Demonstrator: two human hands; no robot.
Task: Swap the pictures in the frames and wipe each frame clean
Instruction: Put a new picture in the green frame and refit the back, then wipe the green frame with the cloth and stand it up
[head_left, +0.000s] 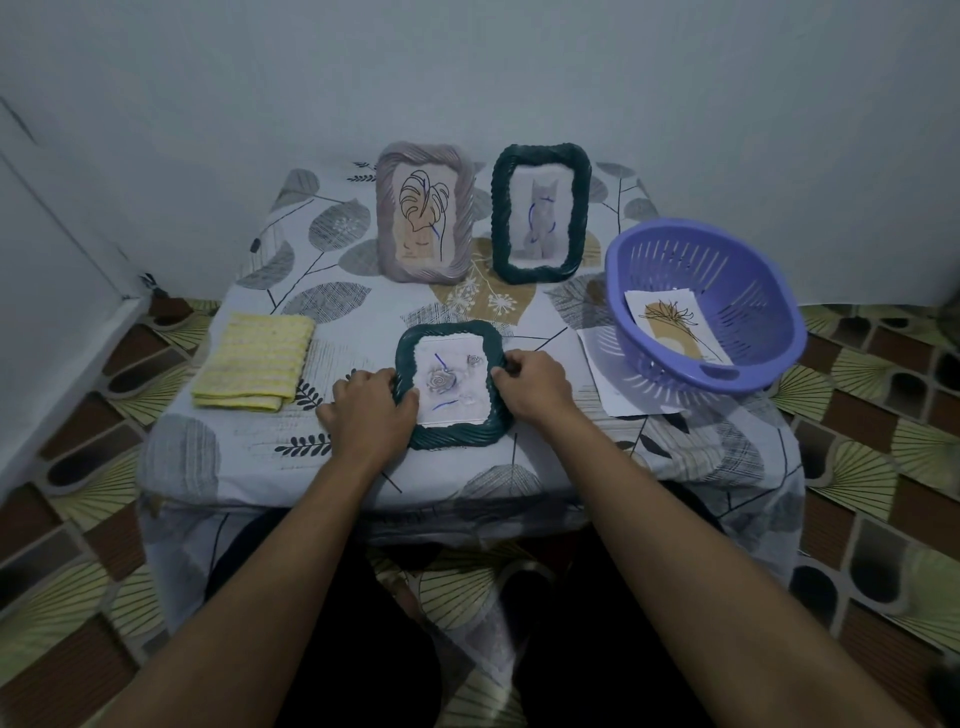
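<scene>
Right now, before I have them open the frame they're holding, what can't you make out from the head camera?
Head view:
- Back of the flat green frame: faces the table, so the clips are hidden.
- Fingertips of left hand and right hand: curled round the frame's sides.
- Sheet under the purple basket: mostly covered, print unseen.
- Backs of the grey frame and standing green frame: turned to the wall.
- Dirt on the frames: too dim.
</scene>
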